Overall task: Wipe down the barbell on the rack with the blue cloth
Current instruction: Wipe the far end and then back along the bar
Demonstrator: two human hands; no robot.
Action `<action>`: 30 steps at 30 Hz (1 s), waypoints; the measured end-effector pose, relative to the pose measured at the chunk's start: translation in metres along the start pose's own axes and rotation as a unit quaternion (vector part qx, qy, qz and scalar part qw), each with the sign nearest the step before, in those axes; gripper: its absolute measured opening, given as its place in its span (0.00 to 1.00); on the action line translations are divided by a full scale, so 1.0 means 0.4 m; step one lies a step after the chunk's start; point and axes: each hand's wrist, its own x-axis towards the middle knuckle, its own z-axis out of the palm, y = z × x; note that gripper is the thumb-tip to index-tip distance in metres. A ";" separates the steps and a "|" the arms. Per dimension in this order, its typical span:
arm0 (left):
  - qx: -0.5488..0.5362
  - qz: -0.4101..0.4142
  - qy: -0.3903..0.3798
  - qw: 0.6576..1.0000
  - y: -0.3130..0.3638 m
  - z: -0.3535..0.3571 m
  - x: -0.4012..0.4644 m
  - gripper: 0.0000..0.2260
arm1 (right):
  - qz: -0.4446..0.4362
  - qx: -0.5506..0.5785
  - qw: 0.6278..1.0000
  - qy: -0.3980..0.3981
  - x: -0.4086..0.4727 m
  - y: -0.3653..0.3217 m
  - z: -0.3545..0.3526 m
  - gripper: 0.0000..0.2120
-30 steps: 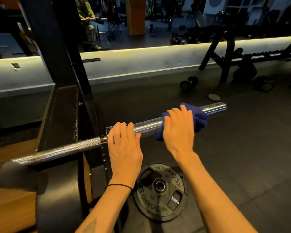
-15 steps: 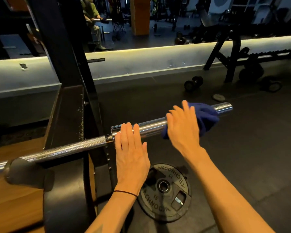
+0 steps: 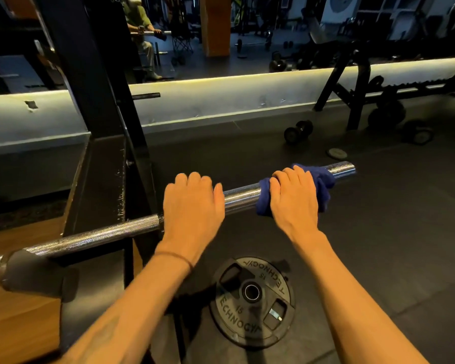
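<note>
Two hands of yours sit on the barbell, which runs from the lower left up to the right across the rack. Your right hand curls over the blue cloth, clamping it round the smooth chrome sleeve; the cloth wraps the bar and hangs a little below it. Just beyond the cloth a short bare stretch of sleeve runs out to the bar's free end, with open floor past it. Your left hand rests on the sleeve next to its collar, fingers bent over the top and holding nothing else. Between the hands a span of bare chrome shows. Left of the collar the knurled shaft passes the black upright and lies in a dark cradle. The floor is dark rubber matting. A black weight plate lies flat on it directly under the sleeve. A dumbbell and a small disc lie farther off, near a lit ledge under a mirror.
</note>
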 end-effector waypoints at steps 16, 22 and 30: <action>0.060 0.078 -0.063 0.993 0.105 0.090 0.044 0.21 | -0.148 0.104 0.983 0.041 -0.018 -0.026 -0.021 0.20; -0.017 0.027 -0.003 0.999 0.117 0.114 -0.005 0.15 | 0.009 0.064 0.994 0.090 0.019 0.092 -0.006 0.21; -0.052 0.031 0.021 0.998 0.115 0.141 -0.055 0.15 | -0.097 0.131 0.986 0.043 -0.057 0.015 -0.012 0.23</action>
